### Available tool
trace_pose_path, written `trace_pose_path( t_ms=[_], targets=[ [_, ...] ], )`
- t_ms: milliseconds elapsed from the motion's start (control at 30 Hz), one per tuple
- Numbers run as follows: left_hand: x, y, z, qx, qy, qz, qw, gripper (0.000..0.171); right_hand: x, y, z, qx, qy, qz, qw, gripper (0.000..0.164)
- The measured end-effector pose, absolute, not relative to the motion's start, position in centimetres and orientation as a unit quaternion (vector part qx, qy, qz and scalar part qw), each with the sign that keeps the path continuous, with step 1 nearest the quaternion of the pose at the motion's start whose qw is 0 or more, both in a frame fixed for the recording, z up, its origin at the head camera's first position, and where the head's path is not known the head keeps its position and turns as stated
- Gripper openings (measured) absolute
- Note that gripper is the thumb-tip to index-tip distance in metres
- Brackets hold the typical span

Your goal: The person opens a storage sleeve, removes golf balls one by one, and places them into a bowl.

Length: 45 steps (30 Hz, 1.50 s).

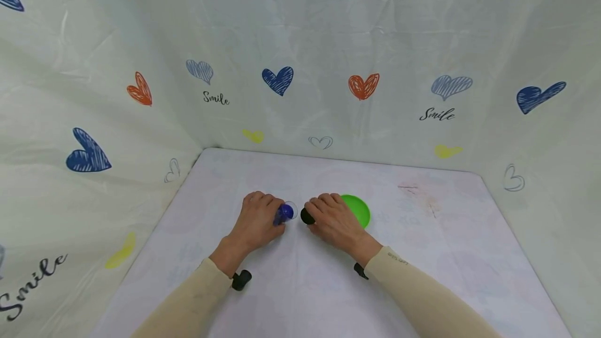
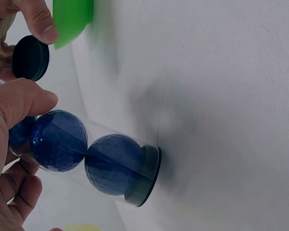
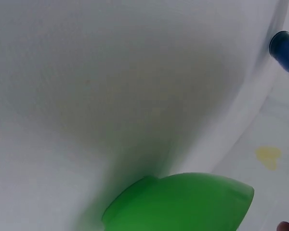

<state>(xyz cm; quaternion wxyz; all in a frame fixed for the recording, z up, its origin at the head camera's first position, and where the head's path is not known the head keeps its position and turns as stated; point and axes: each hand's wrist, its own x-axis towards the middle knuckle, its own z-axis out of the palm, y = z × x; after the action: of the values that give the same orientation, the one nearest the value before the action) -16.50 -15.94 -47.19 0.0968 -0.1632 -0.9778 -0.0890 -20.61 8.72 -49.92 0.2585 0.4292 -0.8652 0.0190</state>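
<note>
My left hand [image 1: 257, 223] grips a clear plastic tube [image 2: 79, 175] of blue dimpled balls, which look like golf balls [image 2: 59, 140]. Three balls show in the left wrist view, stacked above a dark end cap [image 2: 149, 177] at the tube's lower end. The open upper rim [image 1: 295, 208] points toward the right hand. My right hand [image 1: 335, 227] pinches a round black lid [image 1: 307, 216] just right of the tube, apart from it. A green bowl [image 1: 359, 212] stands behind the right hand, which partly hides it.
The white-covered table [image 1: 291, 296] has a reddish smudge [image 1: 424, 198] at its right rear. A pale curtain [image 1: 324, 35] printed with hearts hangs behind and at the sides. Dark wrist devices [image 1: 241, 280] sit under both wrists.
</note>
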Motion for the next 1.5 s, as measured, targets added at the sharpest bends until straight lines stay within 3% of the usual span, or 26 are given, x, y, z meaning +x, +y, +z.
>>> trace_pose_path(
  t_ms=[667, 1500],
  targets=[
    [-16.6, -16.3, -47.3, -0.168, -0.975, -0.095, 0.11, 0.054, -21.3, 8.1, -51.0, 0.423, -0.885, -0.012, 0.193, 0.035],
    [-16.9, -16.3, -47.3, -0.159, -0.975, -0.112, 0.103, 0.053, -21.7, 7.1, -52.2, 0.405, -0.9, -0.052, 0.154, 0.031]
  ],
)
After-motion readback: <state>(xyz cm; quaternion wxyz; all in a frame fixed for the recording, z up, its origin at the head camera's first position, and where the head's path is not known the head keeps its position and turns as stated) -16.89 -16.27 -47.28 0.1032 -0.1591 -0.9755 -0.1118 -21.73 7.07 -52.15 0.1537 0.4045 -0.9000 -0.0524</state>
